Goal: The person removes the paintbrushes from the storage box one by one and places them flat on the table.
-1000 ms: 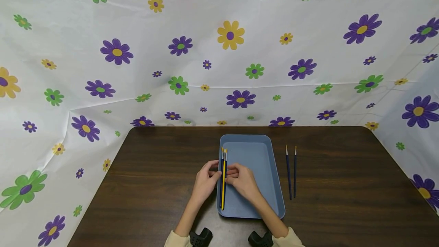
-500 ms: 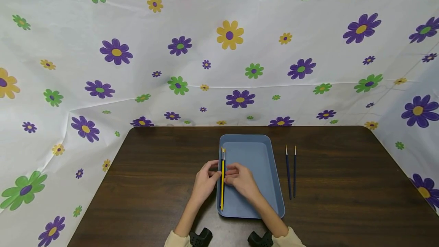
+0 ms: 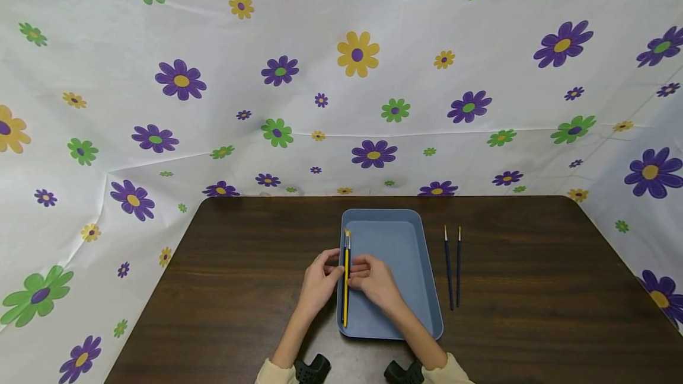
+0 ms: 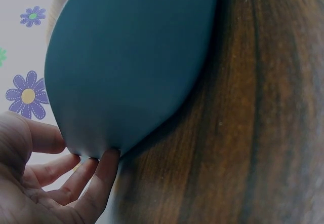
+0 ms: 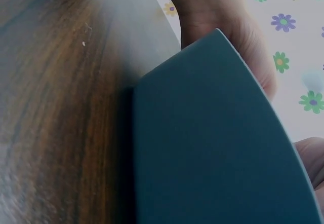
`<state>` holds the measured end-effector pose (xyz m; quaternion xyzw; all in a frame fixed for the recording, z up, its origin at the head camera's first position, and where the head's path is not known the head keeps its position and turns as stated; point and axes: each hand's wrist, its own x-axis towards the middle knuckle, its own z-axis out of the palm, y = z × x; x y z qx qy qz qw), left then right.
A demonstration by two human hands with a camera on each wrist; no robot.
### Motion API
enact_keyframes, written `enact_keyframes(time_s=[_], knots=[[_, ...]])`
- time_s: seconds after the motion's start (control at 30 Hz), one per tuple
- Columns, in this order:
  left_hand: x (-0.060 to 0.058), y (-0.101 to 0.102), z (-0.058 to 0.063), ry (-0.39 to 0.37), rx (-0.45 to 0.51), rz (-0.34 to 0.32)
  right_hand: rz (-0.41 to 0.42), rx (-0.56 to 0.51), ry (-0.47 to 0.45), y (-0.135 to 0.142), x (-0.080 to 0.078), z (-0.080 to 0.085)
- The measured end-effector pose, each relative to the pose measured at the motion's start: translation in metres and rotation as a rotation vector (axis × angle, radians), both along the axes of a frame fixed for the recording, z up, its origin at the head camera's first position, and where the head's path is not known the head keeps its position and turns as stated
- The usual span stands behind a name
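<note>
A blue-grey tray [image 3: 395,289] lies on the table. Along its left side, a yellow-handled paintbrush [image 3: 346,295] lies close together with dark-handled paintbrushes, bristles toward the far end. My left hand [image 3: 318,282] is at the tray's left edge, its thumb tip beside the brushes; in the left wrist view its fingertips touch the tray's rim. Inside the tray, my right hand [image 3: 377,282] has its fingertips against the right side of the brushes. The right wrist view mostly shows the tray's outer wall [image 5: 212,143], which hides that hand's fingertips.
Two dark-blue paintbrushes, a left one [image 3: 449,271] and a right one [image 3: 459,271], lie apart on the brown wooden table [image 3: 533,289], right of the tray. A white flowered cloth [image 3: 299,28] hangs behind and at the sides.
My right fingertips have shifted slightly left. The yellow-handled and dark-handled brushes in the tray have drawn closer together toward its left wall. My left hand has stayed in place.
</note>
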<state>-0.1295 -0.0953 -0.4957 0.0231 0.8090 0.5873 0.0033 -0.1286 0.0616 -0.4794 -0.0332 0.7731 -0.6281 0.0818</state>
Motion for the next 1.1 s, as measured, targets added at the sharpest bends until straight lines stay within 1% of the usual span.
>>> enact_keyframes(time_s=[0.17, 0.27, 0.53, 0.77, 1.1], knots=[[-0.0005, 0.0001, -0.0003, 0.005, -0.006, 0.001, 0.014, 0.109, 0.106, -0.004, 0.0017, -0.0038], [-0.0005, 0.0003, -0.0004, 0.007, -0.009, 0.001, 0.014, 0.164, 0.146, -0.0062, 0.0029, -0.0049], [-0.0003, 0.0003, -0.0006, 0.012, -0.013, 0.001, 0.019, 0.171, 0.143, -0.0083, 0.0031, -0.0028], [-0.0005, -0.0003, -0.0005, 0.021, -0.024, 0.003, 0.012, 0.207, 0.143, -0.0092, 0.0022, -0.0018], [0.0, 0.0005, 0.0001, 0.014, -0.006, 0.0, 0.014, 0.214, 0.137, -0.0071, 0.0006, -0.0023]])
